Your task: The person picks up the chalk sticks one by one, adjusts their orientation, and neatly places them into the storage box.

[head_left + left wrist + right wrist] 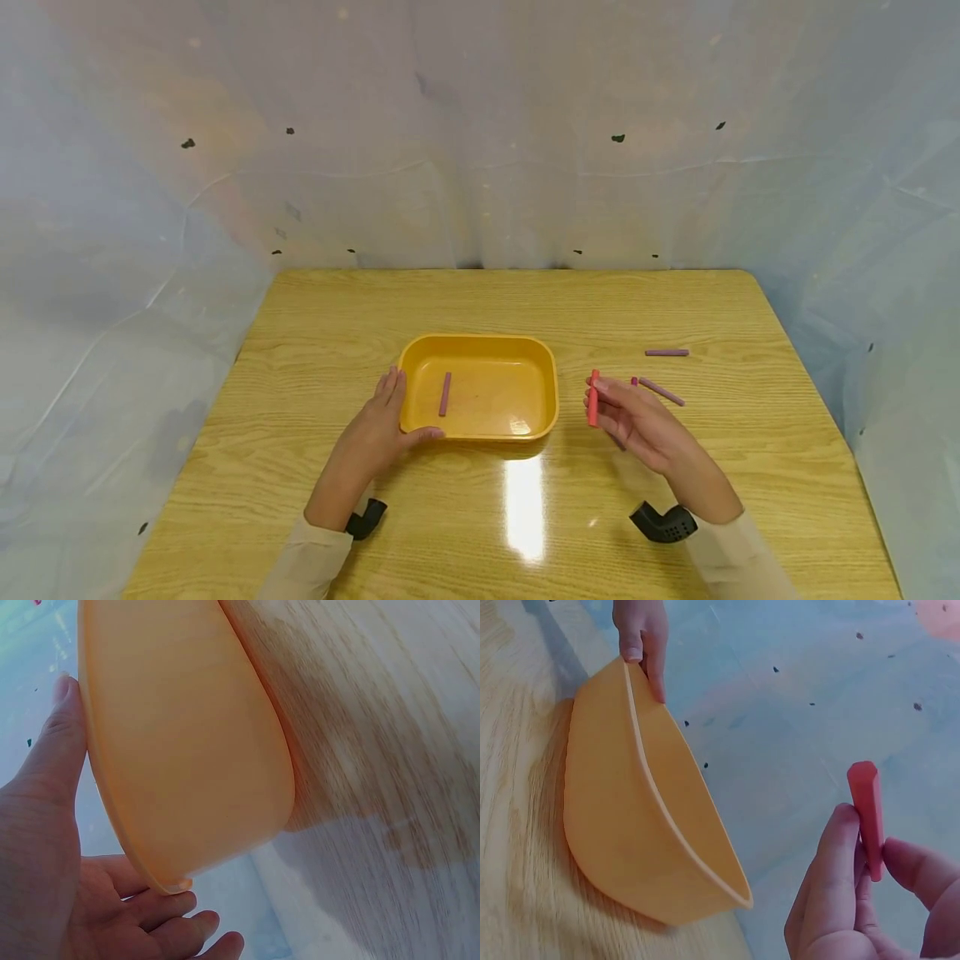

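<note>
A yellow plastic tray point(480, 437) stands on the wooden table, with one purple stick point(445, 394) lying inside toward its left. My left hand point(375, 433) grips the tray's near left corner, thumb along the near rim and fingers at the left rim. To the right of the tray, my right hand point(637, 421) pinches a short red stick point(868, 817) between thumb and fingers, held up off the table. Its end looks faceted in the right wrist view. Behind that hand lies a magenta stick point(634, 381), mostly hidden. Another dark stick point(617, 442) peeks out below the fingers.
Two purple sticks lie right of the tray: one crosswise farther back point(667, 352), one slanted point(662, 392) near my right hand. Pale sheeting point(480, 167) hangs behind the table point(480, 300) and along both sides. Each wrist wears a black device point(664, 522).
</note>
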The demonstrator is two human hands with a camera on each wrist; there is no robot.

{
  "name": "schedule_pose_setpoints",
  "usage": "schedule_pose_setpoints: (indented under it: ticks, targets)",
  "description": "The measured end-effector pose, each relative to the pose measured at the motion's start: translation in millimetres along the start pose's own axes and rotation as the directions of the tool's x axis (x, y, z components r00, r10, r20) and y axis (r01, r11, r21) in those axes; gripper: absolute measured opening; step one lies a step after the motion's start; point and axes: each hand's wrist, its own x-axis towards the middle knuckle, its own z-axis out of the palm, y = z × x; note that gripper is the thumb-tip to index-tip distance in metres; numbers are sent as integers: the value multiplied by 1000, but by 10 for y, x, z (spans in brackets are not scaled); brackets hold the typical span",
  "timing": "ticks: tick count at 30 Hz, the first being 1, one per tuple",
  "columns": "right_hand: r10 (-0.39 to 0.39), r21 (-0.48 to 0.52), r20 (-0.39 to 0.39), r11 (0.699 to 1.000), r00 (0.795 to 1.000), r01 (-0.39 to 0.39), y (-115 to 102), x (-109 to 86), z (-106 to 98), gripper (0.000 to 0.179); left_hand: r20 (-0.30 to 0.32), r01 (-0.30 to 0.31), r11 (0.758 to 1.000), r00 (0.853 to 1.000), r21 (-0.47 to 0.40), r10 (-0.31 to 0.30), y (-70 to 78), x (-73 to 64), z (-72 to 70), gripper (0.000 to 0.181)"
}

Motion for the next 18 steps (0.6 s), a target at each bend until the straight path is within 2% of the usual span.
schedule_pose_setpoints:
  ticks: [8,13,18]
  targets:
    - [33,-118,-60,992,998,-40,3,157,131,28,2,-7,1000,1000,-6,7,11,-2,-21,115]
    - [50,-155,-97,986,994,-65,7,260,208,24,11,7,1000,1000,-9,-7,13,-3,-27,116]
    - [53,-222,-133,972,990,-82,0,375,286,23,14,9,1000,1000,-17,-9,17,-1,-31,116]
